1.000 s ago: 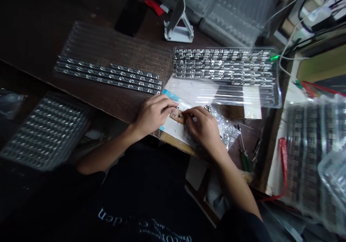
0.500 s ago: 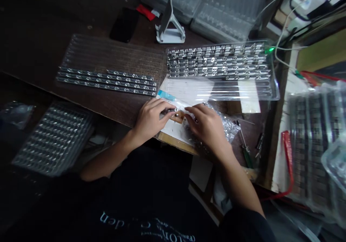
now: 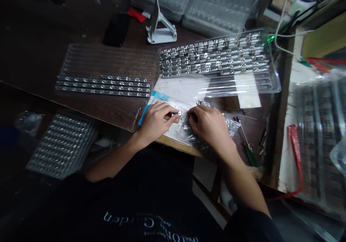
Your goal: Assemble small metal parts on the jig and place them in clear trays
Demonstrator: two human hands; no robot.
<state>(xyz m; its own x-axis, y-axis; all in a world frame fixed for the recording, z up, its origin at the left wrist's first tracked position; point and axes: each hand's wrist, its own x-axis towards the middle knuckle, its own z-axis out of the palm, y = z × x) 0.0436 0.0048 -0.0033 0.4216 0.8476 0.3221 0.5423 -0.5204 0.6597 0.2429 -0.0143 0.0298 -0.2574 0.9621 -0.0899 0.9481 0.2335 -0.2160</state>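
Note:
Between thumb and fingers, my left hand (image 3: 156, 121) pinches a small silver connector (image 3: 176, 114) above a white sheet on the table. My right hand (image 3: 207, 122) is closed at the fingertips over a clear plastic bag (image 3: 193, 135) of small metal parts; whatever it pinches is too small and dark to name. A tan block (image 3: 169, 119) shows partly behind my left fingers. Farther back, a clear tray (image 3: 211, 87) holds rows of silver connectors (image 3: 213, 56). Another clear tray (image 3: 108, 60) to the left holds several dark connector strips (image 3: 104, 86).
A white stand (image 3: 162, 35) and a dark phone (image 3: 116, 29) lie at the back. On the right are a green-handled screwdriver (image 3: 251, 155), a red strap (image 3: 296, 162) and stacked trays (image 3: 316, 137). More filled trays (image 3: 61, 143) sit at lower left.
My left hand has lifted the connector slightly off the tan block and turned it more into view. My right hand has drawn back rightward over the bag. The camera view has shifted a little.

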